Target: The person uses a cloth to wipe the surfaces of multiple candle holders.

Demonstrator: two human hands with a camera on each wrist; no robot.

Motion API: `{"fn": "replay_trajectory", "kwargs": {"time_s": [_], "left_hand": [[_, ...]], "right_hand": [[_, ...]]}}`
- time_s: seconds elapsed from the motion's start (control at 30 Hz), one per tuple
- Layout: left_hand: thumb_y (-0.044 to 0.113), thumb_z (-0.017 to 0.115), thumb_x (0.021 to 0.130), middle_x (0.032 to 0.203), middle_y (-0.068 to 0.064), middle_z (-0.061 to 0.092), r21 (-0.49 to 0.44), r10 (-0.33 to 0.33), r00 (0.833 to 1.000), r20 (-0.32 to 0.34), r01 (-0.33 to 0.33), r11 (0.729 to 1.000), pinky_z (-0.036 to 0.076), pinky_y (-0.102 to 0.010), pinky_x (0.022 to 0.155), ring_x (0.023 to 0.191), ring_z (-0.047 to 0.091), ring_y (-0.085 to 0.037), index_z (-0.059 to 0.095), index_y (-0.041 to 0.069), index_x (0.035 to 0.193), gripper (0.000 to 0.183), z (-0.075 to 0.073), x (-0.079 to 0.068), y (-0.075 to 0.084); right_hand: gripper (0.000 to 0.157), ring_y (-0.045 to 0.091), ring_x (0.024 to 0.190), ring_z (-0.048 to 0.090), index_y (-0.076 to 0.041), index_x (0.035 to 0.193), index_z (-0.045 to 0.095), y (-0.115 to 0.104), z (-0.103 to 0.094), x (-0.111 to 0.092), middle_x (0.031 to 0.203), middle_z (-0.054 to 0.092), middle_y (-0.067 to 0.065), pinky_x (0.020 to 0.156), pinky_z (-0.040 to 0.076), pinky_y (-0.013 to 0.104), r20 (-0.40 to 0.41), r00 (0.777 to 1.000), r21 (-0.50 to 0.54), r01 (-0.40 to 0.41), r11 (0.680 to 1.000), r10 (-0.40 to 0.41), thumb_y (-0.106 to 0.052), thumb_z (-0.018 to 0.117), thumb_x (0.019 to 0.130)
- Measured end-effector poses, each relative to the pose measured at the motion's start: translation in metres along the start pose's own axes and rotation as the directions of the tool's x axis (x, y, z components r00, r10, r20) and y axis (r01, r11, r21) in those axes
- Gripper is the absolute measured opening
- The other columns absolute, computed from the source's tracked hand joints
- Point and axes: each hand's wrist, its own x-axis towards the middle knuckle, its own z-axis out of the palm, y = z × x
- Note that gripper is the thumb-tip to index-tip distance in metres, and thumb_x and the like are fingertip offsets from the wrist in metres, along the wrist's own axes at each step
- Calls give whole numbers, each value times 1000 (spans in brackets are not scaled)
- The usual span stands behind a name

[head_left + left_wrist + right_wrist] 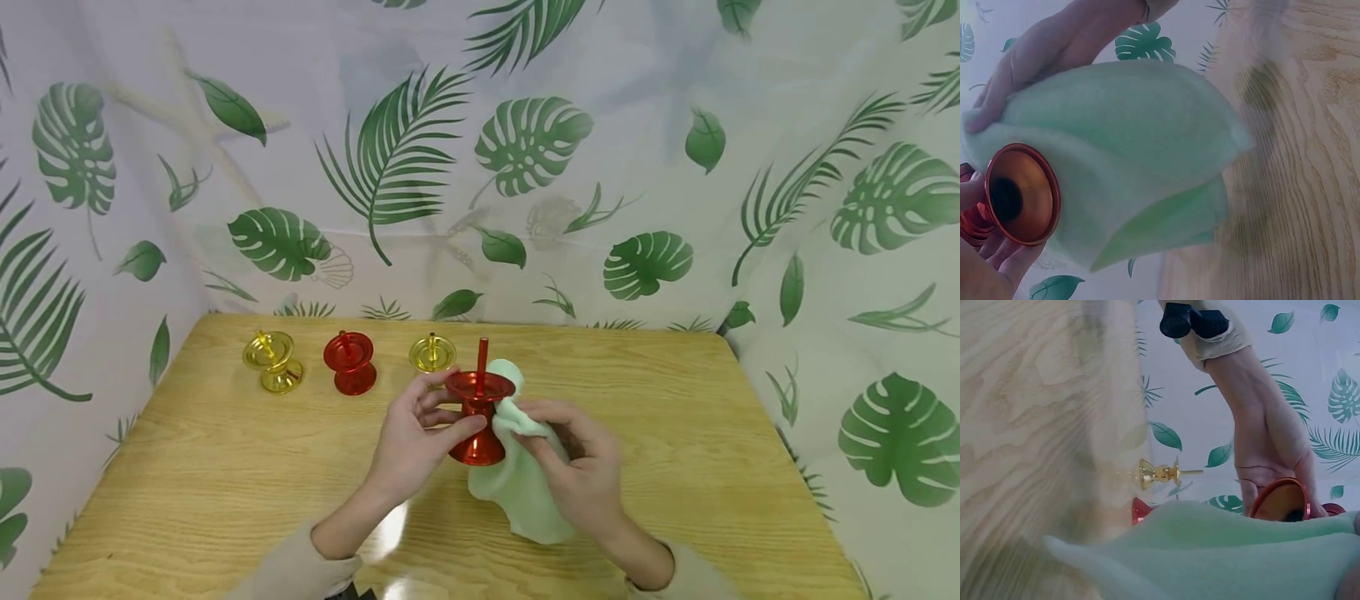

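Observation:
A shiny red candle holder [480, 446] with a dished top and an upright spike is raised above the table, gripped at its waist by my left hand [412, 442]. Its hollow base [1025, 194] faces the left wrist camera. My right hand [581, 462] pinches a pale green cloth [528, 500], which hangs down beside the holder and touches its right side at the rim. In the left wrist view the cloth [1122, 137] spreads wide behind the base. The right wrist view shows the cloth [1210, 556] covering the lower part, and most of the right hand is out of frame.
Along the back of the wooden table [675, 417] stand a gold candle holder [279, 375] at left, a red candle holder [354, 377] beside it, and another gold one [432, 354] partly hidden behind my left hand. A leaf-patterned curtain [420, 167] encloses the back and sides.

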Motion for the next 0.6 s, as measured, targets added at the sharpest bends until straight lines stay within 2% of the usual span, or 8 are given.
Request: {"fn": "replay_trajectory", "kwargs": {"time_s": [0.17,0.27,0.43,0.6], "left_hand": [[-1,82,87,124,-24,74,8,-2,1000,13,2,1000,65,-29,82,98,77,-24,56,6,144,63,1,0,0],[1,82,89,127,-22,73,26,-16,999,35,15,1000,65,-29,85,100,77,-26,52,6,148,67,1,0,0],[4,75,95,134,-22,70,73,-21,996,86,15,997,62,-31,95,112,73,-29,43,4,154,67,2,-1,2],[2,76,94,135,-21,69,41,-24,997,75,21,999,61,-24,91,108,72,-24,45,4,154,67,1,1,1]], "right_hand": [[26,2,105,75,9,108,70,8,4,-6,116,76,-8,87,63,21,-27,996,-101,-91,991,88,24,68,86],[26,1,103,75,9,108,71,10,5,-5,113,76,-9,85,63,20,-61,991,-151,-126,980,118,22,70,86],[25,0,96,74,8,107,72,14,2,-3,107,76,-11,82,61,16,-120,981,-176,-172,969,152,21,71,86],[24,0,95,75,9,107,71,19,1,-2,107,76,-11,82,61,17,-123,980,-172,-175,970,155,21,70,86]]}}
